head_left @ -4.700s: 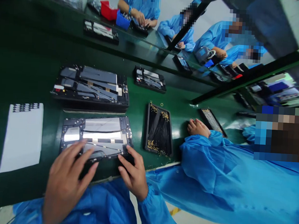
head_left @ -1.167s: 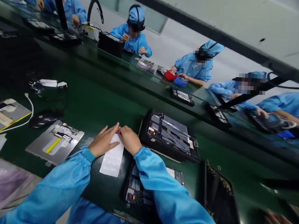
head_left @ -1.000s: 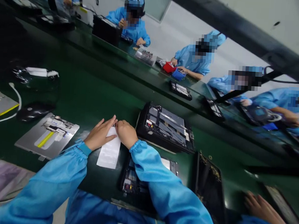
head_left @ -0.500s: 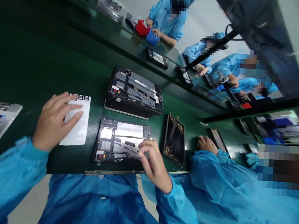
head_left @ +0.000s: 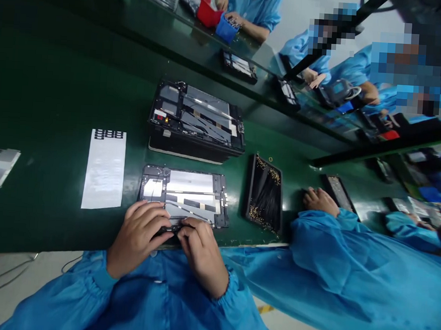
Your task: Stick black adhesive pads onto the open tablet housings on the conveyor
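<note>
On a long dark green bench [head_left: 52, 100] lined with workers in blue coats, the left hand [head_left: 136, 234] and right hand [head_left: 202, 251] press curled fingers onto the near edge of an open tablet [head_left: 183, 195], gripping nothing visible.

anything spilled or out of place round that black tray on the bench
Yes: one small gold ring lies loose on the green bench just past the far edge of the black tray. The other gold bits sit inside it.
</note>
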### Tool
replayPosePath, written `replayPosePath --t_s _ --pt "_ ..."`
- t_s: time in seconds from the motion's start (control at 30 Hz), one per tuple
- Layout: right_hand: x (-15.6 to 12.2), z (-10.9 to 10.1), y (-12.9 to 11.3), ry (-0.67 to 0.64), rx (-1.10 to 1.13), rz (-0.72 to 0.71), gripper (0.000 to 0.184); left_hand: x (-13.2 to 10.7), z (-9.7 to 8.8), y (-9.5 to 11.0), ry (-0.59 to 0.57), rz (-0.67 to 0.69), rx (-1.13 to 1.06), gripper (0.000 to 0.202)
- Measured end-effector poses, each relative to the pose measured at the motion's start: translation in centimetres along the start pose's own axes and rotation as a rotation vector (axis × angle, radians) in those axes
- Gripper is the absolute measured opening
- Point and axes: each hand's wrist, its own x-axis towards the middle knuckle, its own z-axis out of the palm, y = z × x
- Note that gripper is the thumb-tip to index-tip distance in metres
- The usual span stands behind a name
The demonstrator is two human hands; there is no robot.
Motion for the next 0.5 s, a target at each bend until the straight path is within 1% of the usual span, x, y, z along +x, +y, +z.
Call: replayPosePath --t_s 0.13,0.23,0.5 --pt "0.18 0.35 -0.13 -0.04 -0.071 0.004 0.009 -0.14 -0.01 -0.33 -0.012 -0.028 -0.053 0.01" --pt "0.44 0.28 -0.34 -0.059 -0.097 -0.001 0.007 -0.15 -0.03 -0.27 -0.011 -0.02 -0.073 0.005" --pt "0.67 0.16 -0.42 -0.082 -0.125 -0.017 0.007 0.08 -0.24 -0.23 -0.013 -0.014 -0.102 0.007"
